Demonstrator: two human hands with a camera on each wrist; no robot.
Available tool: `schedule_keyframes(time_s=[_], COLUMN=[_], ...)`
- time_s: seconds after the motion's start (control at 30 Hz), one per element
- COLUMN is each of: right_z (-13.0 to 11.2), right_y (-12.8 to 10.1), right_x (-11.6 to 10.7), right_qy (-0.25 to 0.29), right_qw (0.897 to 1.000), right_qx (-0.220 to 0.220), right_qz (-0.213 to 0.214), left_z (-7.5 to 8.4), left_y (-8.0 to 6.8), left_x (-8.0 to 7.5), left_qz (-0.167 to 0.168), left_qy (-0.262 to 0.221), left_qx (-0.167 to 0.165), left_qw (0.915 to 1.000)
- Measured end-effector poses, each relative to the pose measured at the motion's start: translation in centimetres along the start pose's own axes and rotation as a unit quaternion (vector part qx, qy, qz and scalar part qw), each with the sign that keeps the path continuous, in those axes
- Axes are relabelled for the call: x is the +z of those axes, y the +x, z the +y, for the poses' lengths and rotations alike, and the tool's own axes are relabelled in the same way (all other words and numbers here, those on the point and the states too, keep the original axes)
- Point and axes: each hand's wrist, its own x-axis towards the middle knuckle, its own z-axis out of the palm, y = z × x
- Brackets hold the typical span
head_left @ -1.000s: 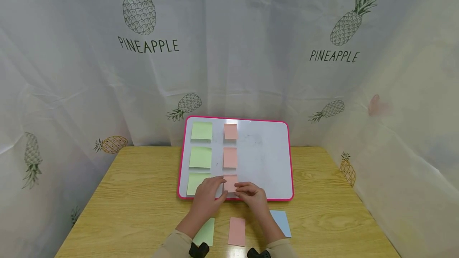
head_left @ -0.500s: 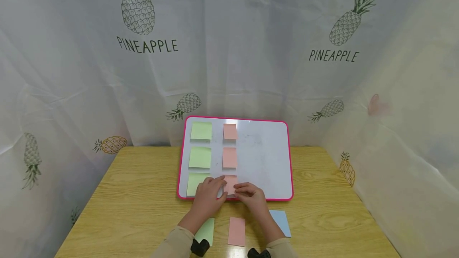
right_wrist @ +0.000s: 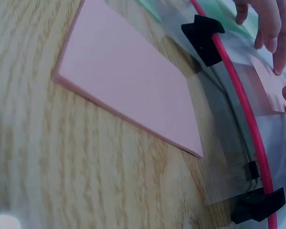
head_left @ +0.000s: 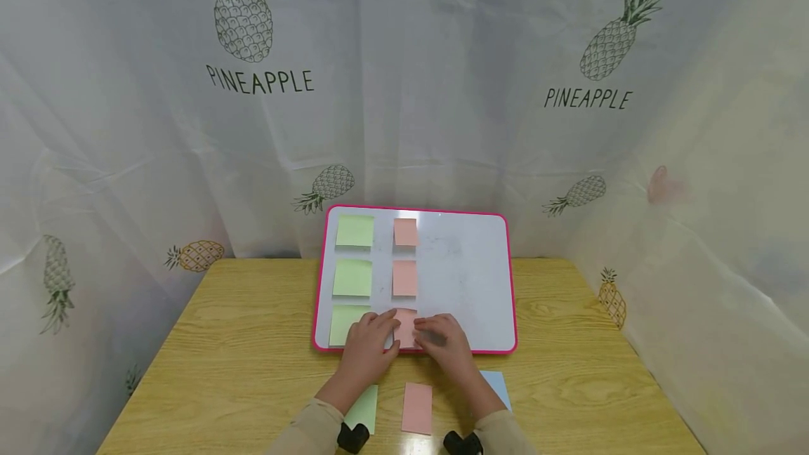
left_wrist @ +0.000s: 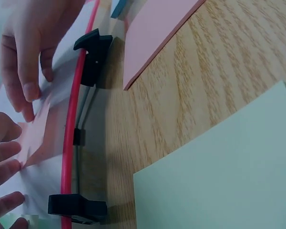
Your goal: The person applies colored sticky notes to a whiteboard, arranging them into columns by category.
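A pink sticky note [head_left: 406, 328] lies at the bottom of the middle column on a white board [head_left: 470, 279] with a pink frame. Its lower edge lifts in a curl in the left wrist view. My left hand [head_left: 369, 344] touches the note's left side, fingers extended and spread. On the opposite side, the fingertips of my right hand [head_left: 447, 344] rest at the note's right edge, the thumb apart from the forefinger. Two more pink notes [head_left: 405, 278] sit above in that column. Green notes [head_left: 352, 278] form the column at the left, the lowest partly behind my left hand.
Before the board lie a green pad [head_left: 363, 409], a pink pad [head_left: 417, 408] and a blue pad [head_left: 496, 388], partly covered by my forearms. Black clips [left_wrist: 78, 207] with a wire stand hold the board's near edge. A pineapple-print curtain [head_left: 411, 90] hangs behind the wooden table [head_left: 253, 321].
The note's lower edge has come down closer to the board. My right hand has shifted slightly, its thumb and forefinger spreading apart. My left hand stays nearly still at the note's left side.
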Motion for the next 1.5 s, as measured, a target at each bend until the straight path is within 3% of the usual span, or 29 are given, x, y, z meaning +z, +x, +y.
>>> schedule_keyframes(time_s=[0.13, 0.5, 0.77, 1.0, 1.27, 1.4, 1.5], right_z=[0.4, 0.8, 1.2, 1.6, 1.5, 1.1, 0.9], right_y=[0.4, 1.1, 1.1, 0.9, 0.4, -0.4, -1.1], right_x=[0.1, 0.4, 0.6, 0.3, -0.5, -1.5, -2.5], right_qy=[-0.025, -0.064, -0.092, -0.092, -0.11, -0.091, -0.041], right_qw=[0.999, 0.996, 0.988, 0.991, 0.987, 0.993, 0.998], right_qx=[-0.037, -0.066, -0.12, -0.096, -0.114, -0.07, -0.016], right_qz=[0.003, -0.009, 0.017, 0.016, 0.016, -0.014, -0.048], left_z=[0.0, 0.1, 0.1, -0.2, 0.7, 1.6, 2.3], left_y=[0.0, 0.1, -0.3, -0.6, -0.8, -0.8, -0.9], left_x=[0.2, 0.5, 0.4, 0.5, -0.3, -0.5, -0.5], left_qz=[0.002, -0.015, -0.016, -0.025, -0.025, -0.029, -0.034], left_qy=[0.012, 0.045, 0.049, 0.054, 0.039, 0.024, 0.014], left_qx=[0.007, 0.013, 0.004, -0.006, 0.0, 0.012, 0.021], left_qw=[0.9999, 0.9988, 0.9987, 0.9982, 0.9989, 0.9992, 0.9991])
